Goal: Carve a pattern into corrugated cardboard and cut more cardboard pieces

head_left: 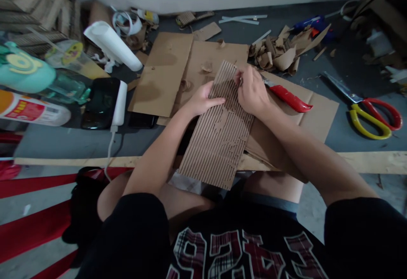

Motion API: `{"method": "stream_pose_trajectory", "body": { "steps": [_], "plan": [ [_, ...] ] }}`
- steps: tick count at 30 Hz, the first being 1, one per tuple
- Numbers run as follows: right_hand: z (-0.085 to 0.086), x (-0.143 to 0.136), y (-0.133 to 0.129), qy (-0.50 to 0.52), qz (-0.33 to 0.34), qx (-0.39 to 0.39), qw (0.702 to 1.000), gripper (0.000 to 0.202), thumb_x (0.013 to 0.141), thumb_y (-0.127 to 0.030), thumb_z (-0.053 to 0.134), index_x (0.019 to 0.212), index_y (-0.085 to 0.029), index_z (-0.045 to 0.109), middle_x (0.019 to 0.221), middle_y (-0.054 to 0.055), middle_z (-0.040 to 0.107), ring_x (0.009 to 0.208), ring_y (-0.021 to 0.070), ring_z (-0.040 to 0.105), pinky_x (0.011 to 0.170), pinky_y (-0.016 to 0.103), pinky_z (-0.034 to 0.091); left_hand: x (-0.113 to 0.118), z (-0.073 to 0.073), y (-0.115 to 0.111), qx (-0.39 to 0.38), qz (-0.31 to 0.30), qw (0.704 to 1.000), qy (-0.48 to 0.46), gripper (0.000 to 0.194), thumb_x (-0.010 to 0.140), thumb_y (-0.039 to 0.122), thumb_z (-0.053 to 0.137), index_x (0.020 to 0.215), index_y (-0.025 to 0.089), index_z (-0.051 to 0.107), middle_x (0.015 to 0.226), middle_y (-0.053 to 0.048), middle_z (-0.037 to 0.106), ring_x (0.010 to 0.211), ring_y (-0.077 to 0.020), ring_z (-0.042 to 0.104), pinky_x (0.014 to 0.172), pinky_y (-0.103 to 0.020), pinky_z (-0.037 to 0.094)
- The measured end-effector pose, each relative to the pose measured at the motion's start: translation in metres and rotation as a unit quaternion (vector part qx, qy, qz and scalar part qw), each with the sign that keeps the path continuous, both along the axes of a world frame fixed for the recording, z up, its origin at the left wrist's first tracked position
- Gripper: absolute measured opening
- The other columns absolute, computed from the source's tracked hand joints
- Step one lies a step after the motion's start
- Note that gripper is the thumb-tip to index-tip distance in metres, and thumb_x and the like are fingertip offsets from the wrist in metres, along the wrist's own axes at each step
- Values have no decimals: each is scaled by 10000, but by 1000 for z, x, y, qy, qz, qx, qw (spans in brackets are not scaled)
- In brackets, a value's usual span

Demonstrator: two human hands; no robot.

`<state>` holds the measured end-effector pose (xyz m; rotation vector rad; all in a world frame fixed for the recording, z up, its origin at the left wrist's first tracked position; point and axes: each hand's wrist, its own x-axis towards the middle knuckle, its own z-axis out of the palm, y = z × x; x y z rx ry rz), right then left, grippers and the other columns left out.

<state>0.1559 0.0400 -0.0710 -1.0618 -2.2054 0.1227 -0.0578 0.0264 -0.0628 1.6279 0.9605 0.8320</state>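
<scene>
A corrugated cardboard sheet (216, 143) slants across the table's front edge, its ridges bared and ragged patches of paper left on them. My left hand (203, 99) grips its left edge, thumb lying on top. At the upper right edge of the sheet, the fingers of my right hand (252, 90) are pinched together against the ridged surface; whether a loose scrap is between them is hidden. A red-handled cutter (291, 99) lies just right of my right hand, on flat cardboard (318, 113). Behind the sheet are more flat cardboard pieces (162, 71).
Scissors (365, 105) with red and yellow handles lie at the right. Torn cardboard scraps (280, 52), glue sticks (243, 18) and a blue glue gun (308, 23) are farther back. Bottles (34, 109), a black device (98, 103) with a white cable and a white roll (112, 43) crowd the left.
</scene>
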Motion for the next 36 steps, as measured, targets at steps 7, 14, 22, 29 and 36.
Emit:
{"method": "stream_pose_trajectory", "body": {
  "steps": [7, 14, 22, 29, 36],
  "plan": [
    [-4, -2, 0, 16, -24, -21, 999, 176, 960, -149, 338, 1084, -215, 444, 1014, 91, 601, 1059, 272, 593, 1052, 532, 436, 0, 0, -1, 1, -9, 1000, -3, 614, 750, 387, 762, 1260, 95, 585, 1273, -181, 718, 1233, -352, 665, 1190, -550, 416],
    [-3, -2, 1, -6, -2, -24, 1000, 135, 993, -191, 319, 1080, -223, 418, 991, 74, 573, 985, 244, 592, 1003, 485, 451, 0, -1, 0, 5, -22, 1000, 1, 607, 738, 400, 772, 1237, 99, 601, 1262, -174, 725, 1246, -356, 658, 1204, -566, 407],
    [4, -2, -6, -26, -33, -26, 999, 190, 975, -183, 304, 1088, -205, 455, 1015, 105, 599, 1058, 277, 577, 997, 499, 453, 0, 1, -1, 2, -22, 1000, 4, 618, 749, 388, 774, 1275, 116, 598, 1337, -160, 703, 1313, -339, 628, 1232, -521, 386],
    [5, -2, -4, -20, 16, -32, 999, 235, 992, -201, 310, 1147, -208, 486, 991, 93, 620, 1031, 268, 611, 991, 502, 489, -1, 1, 0, 8, -20, 1000, 10, 585, 746, 380, 778, 1251, 133, 618, 1349, -144, 701, 1321, -341, 619, 1223, -522, 402],
    [2, -1, -5, 7, 5, -33, 999, 293, 999, -231, 300, 1241, -201, 465, 1072, 108, 636, 1104, 279, 607, 1073, 529, 437, -2, 2, 0, -2, -18, 1000, 11, 587, 745, 359, 777, 1260, 121, 626, 1341, -149, 698, 1311, -335, 626, 1224, -505, 404]
  ]
}}
